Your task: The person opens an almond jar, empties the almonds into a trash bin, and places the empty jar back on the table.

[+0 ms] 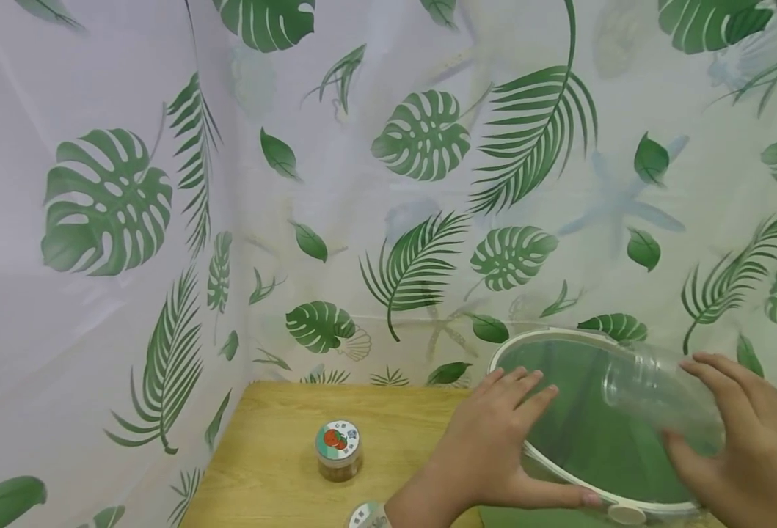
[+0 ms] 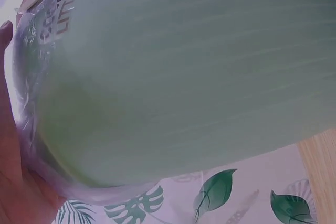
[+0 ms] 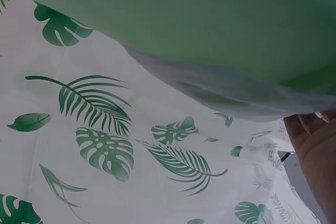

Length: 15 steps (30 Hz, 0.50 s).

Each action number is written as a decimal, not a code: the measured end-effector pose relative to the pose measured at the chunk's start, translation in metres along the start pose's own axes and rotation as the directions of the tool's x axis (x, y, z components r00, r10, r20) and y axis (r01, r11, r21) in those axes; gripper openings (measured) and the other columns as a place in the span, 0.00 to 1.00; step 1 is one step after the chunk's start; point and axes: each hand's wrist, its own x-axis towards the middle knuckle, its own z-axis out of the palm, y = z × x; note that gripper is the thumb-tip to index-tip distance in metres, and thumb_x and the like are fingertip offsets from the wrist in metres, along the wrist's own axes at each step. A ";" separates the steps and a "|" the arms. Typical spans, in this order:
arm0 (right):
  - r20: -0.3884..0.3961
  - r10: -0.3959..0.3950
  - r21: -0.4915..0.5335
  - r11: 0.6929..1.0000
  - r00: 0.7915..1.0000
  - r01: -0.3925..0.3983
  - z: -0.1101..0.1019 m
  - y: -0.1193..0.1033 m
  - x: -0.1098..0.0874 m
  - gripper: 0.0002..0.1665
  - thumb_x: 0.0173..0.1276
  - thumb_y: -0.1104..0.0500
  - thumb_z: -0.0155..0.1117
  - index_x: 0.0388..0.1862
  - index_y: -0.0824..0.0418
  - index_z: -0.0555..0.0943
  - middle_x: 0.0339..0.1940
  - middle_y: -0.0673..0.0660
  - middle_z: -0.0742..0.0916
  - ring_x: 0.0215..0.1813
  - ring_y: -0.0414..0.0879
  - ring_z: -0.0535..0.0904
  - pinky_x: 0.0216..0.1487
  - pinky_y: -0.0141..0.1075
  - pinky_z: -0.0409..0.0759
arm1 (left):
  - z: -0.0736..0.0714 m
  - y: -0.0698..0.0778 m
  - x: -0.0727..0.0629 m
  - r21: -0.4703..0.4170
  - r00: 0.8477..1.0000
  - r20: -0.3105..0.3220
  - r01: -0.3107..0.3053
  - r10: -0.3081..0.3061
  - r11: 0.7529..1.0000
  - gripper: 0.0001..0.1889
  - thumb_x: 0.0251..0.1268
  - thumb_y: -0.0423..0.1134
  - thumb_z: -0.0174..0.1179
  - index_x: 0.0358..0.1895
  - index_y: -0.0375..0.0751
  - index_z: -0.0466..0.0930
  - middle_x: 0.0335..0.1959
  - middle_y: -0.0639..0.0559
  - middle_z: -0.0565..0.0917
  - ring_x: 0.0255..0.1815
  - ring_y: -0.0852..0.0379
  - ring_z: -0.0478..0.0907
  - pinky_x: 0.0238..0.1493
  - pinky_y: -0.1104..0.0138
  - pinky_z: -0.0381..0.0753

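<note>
In the head view a green oval bin (image 1: 579, 425) with a cream rim tilts at lower right. My left hand (image 1: 494, 436) lies at its left side, fingers spread over the opening and thumb along the front rim. Over the opening my right hand (image 1: 754, 433) holds a clear plastic cup (image 1: 635, 381) lying sideways between thumb and fingers. Thin clear film (image 2: 31, 77) wraps the edge of the bin in the left wrist view, close to the left hand. The right wrist view shows the bin's green side and right fingertips at the film; the cup is hidden there.
A small jar (image 1: 339, 451) with a tomato picture on its lid stands on the wooden table (image 1: 276, 425). A second round lid (image 1: 368, 515) shows partly behind the left wrist. Leaf-printed sheeting (image 1: 421, 257) hangs behind and to the left.
</note>
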 end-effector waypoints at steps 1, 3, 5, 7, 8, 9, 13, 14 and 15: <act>-0.007 0.006 0.002 1.000 1.000 -0.006 0.001 -0.002 0.000 0.61 0.71 0.20 0.45 0.64 0.78 0.77 0.58 0.80 0.81 0.54 0.78 0.74 0.79 0.21 0.50 | 0.000 -0.001 -0.002 -0.006 1.000 0.007 0.007 -0.007 1.000 0.56 0.52 0.83 0.65 0.80 0.54 0.70 0.79 0.53 0.74 0.84 0.56 0.64 0.85 0.55 0.61; -0.020 0.017 0.016 1.000 1.000 -0.017 0.003 -0.005 0.000 0.63 0.70 0.19 0.47 0.66 0.78 0.75 0.58 0.81 0.81 0.53 0.78 0.74 0.77 0.19 0.50 | 0.000 -0.004 -0.005 -0.006 1.000 0.013 0.017 -0.017 1.000 0.55 0.53 0.83 0.63 0.81 0.55 0.68 0.80 0.52 0.72 0.85 0.54 0.62 0.85 0.52 0.61; -0.020 0.021 0.027 0.999 1.000 -0.021 0.005 -0.007 0.001 0.64 0.70 0.18 0.47 0.70 0.77 0.73 0.58 0.82 0.80 0.53 0.77 0.75 0.73 0.16 0.50 | 0.000 -0.007 -0.008 -0.009 1.000 0.007 0.028 -0.028 1.000 0.56 0.53 0.83 0.63 0.82 0.55 0.66 0.81 0.52 0.70 0.86 0.53 0.60 0.86 0.51 0.59; -0.011 0.028 0.035 0.999 1.000 -0.028 0.005 -0.011 0.003 0.65 0.69 0.17 0.48 0.74 0.75 0.70 0.59 0.82 0.79 0.52 0.76 0.75 0.69 0.14 0.50 | -0.001 -0.010 -0.011 -0.024 0.999 -0.013 0.036 -0.037 0.999 0.57 0.53 0.83 0.64 0.83 0.55 0.64 0.82 0.52 0.68 0.87 0.51 0.59 0.85 0.50 0.60; -0.006 0.035 0.042 0.998 0.999 -0.035 0.005 -0.013 0.003 0.66 0.69 0.17 0.48 0.76 0.73 0.69 0.60 0.82 0.79 0.52 0.75 0.75 0.67 0.13 0.51 | -0.001 -0.012 -0.012 -0.022 0.999 -0.029 0.036 -0.037 0.999 0.58 0.52 0.83 0.64 0.83 0.55 0.63 0.83 0.51 0.67 0.86 0.50 0.60 0.85 0.49 0.61; 0.001 0.041 0.044 0.998 0.999 -0.041 0.005 -0.015 0.004 0.66 0.68 0.16 0.48 0.78 0.72 0.68 0.61 0.82 0.78 0.52 0.74 0.75 0.65 0.13 0.50 | -0.002 -0.014 -0.014 -0.032 0.998 -0.039 0.042 -0.043 0.999 0.59 0.52 0.82 0.66 0.84 0.54 0.63 0.83 0.50 0.66 0.86 0.50 0.60 0.85 0.49 0.61; 0.020 0.075 0.058 0.995 0.997 -0.076 0.007 -0.026 0.005 0.67 0.65 0.14 0.50 0.80 0.68 0.69 0.63 0.80 0.78 0.55 0.71 0.73 0.66 0.12 0.50 | -0.003 -0.021 -0.023 -0.059 0.995 -0.074 0.069 -0.073 0.996 0.60 0.50 0.79 0.70 0.84 0.52 0.63 0.84 0.49 0.65 0.86 0.50 0.61 0.82 0.48 0.66; 0.026 0.083 0.058 0.995 0.996 -0.084 0.008 -0.029 0.005 0.67 0.65 0.14 0.51 0.79 0.67 0.70 0.63 0.79 0.78 0.55 0.70 0.73 0.66 0.12 0.50 | -0.004 -0.022 -0.025 -0.051 0.993 -0.080 0.079 -0.083 0.996 0.60 0.49 0.79 0.71 0.83 0.52 0.64 0.84 0.49 0.66 0.86 0.51 0.61 0.82 0.48 0.67; 0.030 0.083 0.063 0.994 0.996 -0.084 0.009 -0.032 0.006 0.66 0.64 0.14 0.51 0.78 0.67 0.71 0.63 0.78 0.78 0.56 0.70 0.73 0.66 0.11 0.50 | -0.005 -0.024 -0.027 -0.051 0.992 -0.082 0.092 -0.096 0.994 0.60 0.48 0.79 0.71 0.83 0.52 0.65 0.83 0.49 0.66 0.86 0.52 0.61 0.81 0.47 0.67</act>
